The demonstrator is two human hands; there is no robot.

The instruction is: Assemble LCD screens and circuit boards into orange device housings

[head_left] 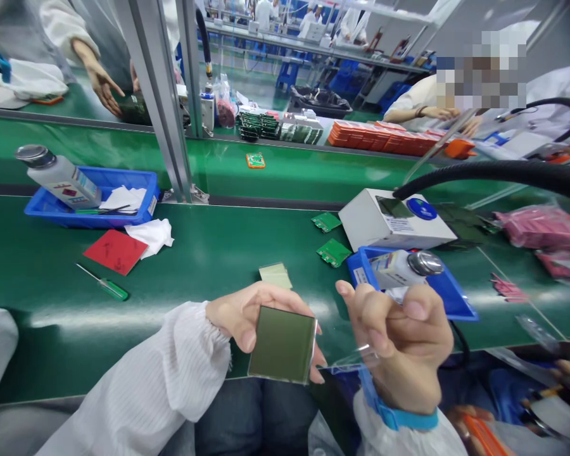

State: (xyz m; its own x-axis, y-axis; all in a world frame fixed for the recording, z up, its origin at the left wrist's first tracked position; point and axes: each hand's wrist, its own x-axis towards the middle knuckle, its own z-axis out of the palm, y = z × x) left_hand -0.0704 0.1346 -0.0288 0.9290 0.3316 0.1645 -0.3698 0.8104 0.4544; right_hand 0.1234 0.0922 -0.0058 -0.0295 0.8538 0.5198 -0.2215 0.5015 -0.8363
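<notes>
My left hand (247, 313) grips a square olive-green glass panel (283, 344) by its edges, held just above the near edge of the green table. My right hand (399, 342) is closed in a pinch on a thin clear film (349, 361) that runs from the panel's right edge toward my palm. A blue strap circles my right wrist. A few similar pale panels (275, 275) lie stacked on the table just beyond my left hand.
Blue tray (456, 304) with a metal-capped bottle (406, 267) sits right of my hands, behind it a white box (389, 223). Two small green circuit boards (333, 252) lie nearby. Left: blue tray (47, 212) with bottle, red card (115, 251), screwdriver (105, 284). Other people work across the conveyor.
</notes>
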